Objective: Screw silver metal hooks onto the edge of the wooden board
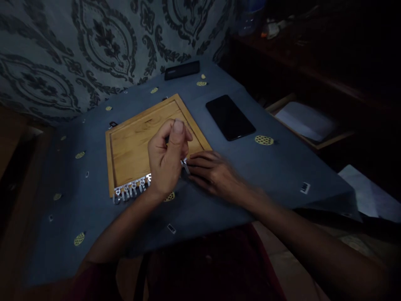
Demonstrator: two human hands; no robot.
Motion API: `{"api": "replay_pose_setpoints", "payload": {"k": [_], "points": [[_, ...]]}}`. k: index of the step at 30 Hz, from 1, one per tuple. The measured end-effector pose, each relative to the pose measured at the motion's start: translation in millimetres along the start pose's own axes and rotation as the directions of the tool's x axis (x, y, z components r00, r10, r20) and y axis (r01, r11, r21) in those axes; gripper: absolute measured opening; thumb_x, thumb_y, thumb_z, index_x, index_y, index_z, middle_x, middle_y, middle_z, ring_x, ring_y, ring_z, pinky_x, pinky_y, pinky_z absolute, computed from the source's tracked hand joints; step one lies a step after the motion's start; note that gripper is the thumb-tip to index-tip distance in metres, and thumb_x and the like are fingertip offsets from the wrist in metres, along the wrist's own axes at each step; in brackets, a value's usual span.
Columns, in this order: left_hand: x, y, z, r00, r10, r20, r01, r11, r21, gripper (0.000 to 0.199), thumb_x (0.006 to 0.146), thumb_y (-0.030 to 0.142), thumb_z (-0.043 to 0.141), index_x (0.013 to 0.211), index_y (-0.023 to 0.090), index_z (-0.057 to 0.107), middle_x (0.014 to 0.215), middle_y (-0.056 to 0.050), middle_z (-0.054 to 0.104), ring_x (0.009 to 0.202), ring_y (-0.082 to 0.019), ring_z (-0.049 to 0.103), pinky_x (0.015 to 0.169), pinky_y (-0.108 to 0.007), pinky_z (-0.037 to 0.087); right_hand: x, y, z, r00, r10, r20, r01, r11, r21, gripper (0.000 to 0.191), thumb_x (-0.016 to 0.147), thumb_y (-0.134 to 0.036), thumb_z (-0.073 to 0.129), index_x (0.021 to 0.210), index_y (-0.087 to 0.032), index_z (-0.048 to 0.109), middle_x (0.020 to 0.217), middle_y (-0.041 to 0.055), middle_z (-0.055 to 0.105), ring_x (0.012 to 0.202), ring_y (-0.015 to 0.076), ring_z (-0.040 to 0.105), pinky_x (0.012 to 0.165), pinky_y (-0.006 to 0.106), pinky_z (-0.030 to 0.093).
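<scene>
A wooden panel [134, 146] with a raised frame lies flat on the cloth-covered table. Along its near edge runs a strip of small metal hooks [134, 189], partly covered by my left hand [168, 156]. That hand is closed in a fist above the panel's near right part, thumb on top; whatever it may hold is hidden. To its right, my right hand [214, 171] lies low with fingers stretched out, their tips at the panel's near right corner beside a metal hook [185, 166]. Two small dark hangers [112, 124] stick out from the far edge.
A black smartphone [230, 117] lies right of the panel, and a dark phone case [182, 70] sits at the back by the patterned curtain [106, 42]. The blue tablecloth [275, 175] has pineapple prints. An open drawer [307, 121] holding papers is at the right.
</scene>
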State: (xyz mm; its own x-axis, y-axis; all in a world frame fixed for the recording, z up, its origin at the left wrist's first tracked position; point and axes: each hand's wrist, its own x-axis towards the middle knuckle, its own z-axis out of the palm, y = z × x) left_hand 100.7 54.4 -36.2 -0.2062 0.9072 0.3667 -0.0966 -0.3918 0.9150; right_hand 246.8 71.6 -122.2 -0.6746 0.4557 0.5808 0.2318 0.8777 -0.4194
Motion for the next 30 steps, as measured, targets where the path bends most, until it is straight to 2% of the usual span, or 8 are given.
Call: {"api": "replay_pose_setpoints", "payload": {"k": [4,8,10,12,15,18,24,30], "points": [[8.0,3.1,4.1,0.997,-0.063,-0.041,0.061,0.998,-0.03,0.055,0.105,0.049,0.056,0.06,0.019,0.05,0.05,0.006,0.028,0.042,-0.006,0.024,0.041,-0.024,0.02,-0.4,0.9,1.4,1.0,-0.006,-0.015,0.006,1.0,-0.019,0.021,0.105,-0.027,0.06,0.11,-0.017,0.078,0.113,0.008,0.08,0.114,0.0257,0.07,0.097,0.045,0.057],[11.3,8.3,4.4,0.992,-0.1,-0.08,0.095,0.994,-0.06,0.057,0.103,0.053,0.059,0.058,0.019,0.049,0.05,0.006,0.026,0.041,-0.006,0.021,0.041,-0.024,0.019,-0.8,0.8,0.8,1.0,0.007,0.002,-0.007,0.999,-0.038,0.024,0.107,-0.029,0.057,0.111,-0.019,0.078,0.116,0.0073,0.08,0.115,0.0252,0.069,0.098,0.044,0.056],[9.7,9.6,2.7,0.986,-0.116,-0.122,0.109,0.992,-0.062,0.053,0.1,0.057,0.062,0.064,0.019,0.056,0.053,0.005,0.035,0.046,-0.007,0.03,0.046,-0.024,0.029,-1.3,1.2,1.0,1.0,0.014,0.016,-0.013,0.999,-0.033,0.025,0.107,-0.03,0.057,0.112,-0.019,0.078,0.117,0.0078,0.079,0.116,0.0259,0.069,0.099,0.046,0.056],[6.2,10.0,0.8,0.982,-0.117,-0.15,0.11,0.992,-0.056,0.047,0.098,0.06,0.064,0.075,0.018,0.066,0.063,0.002,0.05,0.058,-0.01,0.046,0.058,-0.025,0.043,-1.7,2.0,1.7,1.0,0.013,0.018,-0.013,1.0,-0.022,0.024,0.106,-0.03,0.059,0.113,-0.018,0.078,0.118,0.0084,0.079,0.118,0.0269,0.068,0.099,0.046,0.056],[-1.0,9.6,0.1,0.973,-0.147,-0.176,0.133,0.987,-0.093,0.041,0.097,0.06,0.065,0.088,0.02,0.067,0.079,-0.001,0.059,0.072,-0.013,0.055,0.074,-0.027,0.05,-1.9,2.9,2.6,1.0,0.003,-0.007,-0.003,1.0,-0.01,0.024,0.105,-0.03,0.06,0.112,-0.017,0.079,0.116,0.0096,0.08,0.116,0.0269,0.068,0.099,0.046,0.056],[-6.2,8.3,2.3,0.964,-0.177,-0.198,0.154,0.98,-0.13,0.038,0.099,0.058,0.062,0.086,0.022,0.062,0.074,0.001,0.053,0.069,-0.013,0.051,0.073,-0.027,0.049,-1.4,2.8,2.5,1.0,0.013,0.002,-0.013,1.0,0.006,0.026,0.106,-0.03,0.058,0.113,-0.018,0.079,0.115,0.0099,0.08,0.116,0.027,0.068,0.1,0.049,0.056],[-7.4,8.2,7.2,0.975,-0.136,-0.174,0.117,0.986,-0.119,0.048,0.097,0.065,0.061,0.076,0.022,0.058,0.066,0.002,0.043,0.061,-0.013,0.039,0.065,-0.027,0.042,0.4,0.9,-0.8,1.0,0.019,0.021,-0.019,1.0,0.02,0.026,0.105,-0.028,0.058,0.115,-0.017,0.079,0.117,0.0109,0.08,0.116,0.0283,0.069,0.1,0.052,0.057],[-8.7,8.4,10.5,0.978,-0.106,-0.179,0.105,0.994,-0.013,0.055,0.093,0.069,0.064,0.068,0.021,0.052,0.062,0.002,0.039,0.058,-0.013,0.034,0.056,-0.027,0.033,0.3,0.5,-3.0,0.999,0.028,0.044,-0.028,1.0,0.006,0.024,0.104,-0.026,0.06,0.118,-0.016,0.078,0.116,0.0101,0.08,0.117,0.0267,0.068,0.1,0.048,0.057]]}}
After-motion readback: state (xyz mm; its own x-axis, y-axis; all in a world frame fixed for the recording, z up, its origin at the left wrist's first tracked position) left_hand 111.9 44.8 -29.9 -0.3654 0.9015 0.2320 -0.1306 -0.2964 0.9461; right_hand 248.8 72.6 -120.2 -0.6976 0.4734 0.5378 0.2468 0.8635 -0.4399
